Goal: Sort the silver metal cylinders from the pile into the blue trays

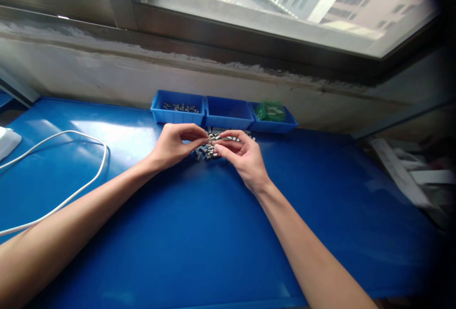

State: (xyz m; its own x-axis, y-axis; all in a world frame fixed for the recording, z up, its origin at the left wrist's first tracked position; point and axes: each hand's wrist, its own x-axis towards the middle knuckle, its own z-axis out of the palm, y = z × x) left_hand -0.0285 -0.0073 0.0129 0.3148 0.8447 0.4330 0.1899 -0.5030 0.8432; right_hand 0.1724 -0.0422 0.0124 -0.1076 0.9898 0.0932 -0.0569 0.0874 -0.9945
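Over a pile of small metal parts (207, 152) on the blue table, my two hands are close together, fingertips nearly meeting. My left hand (174, 145) is closed in a pinch, with a small metal piece at its thumb and fingertips. The fingers of my right hand (245, 157) are curled with thumb and fingertips near each other. Whatever they grip is too small to make out. Part of the pile is hidden behind the hands. The loose pieces look silvery and dark, somewhat like short bolts.
Behind the pile stand three blue bins: a left bin (178, 116) with similar metal parts, a middle bin (230, 122), and a right bin (276, 127) holding a green bag (270, 111). A white cable (85, 183) loops across the table's left. White items (432, 177) lie blurred at right.
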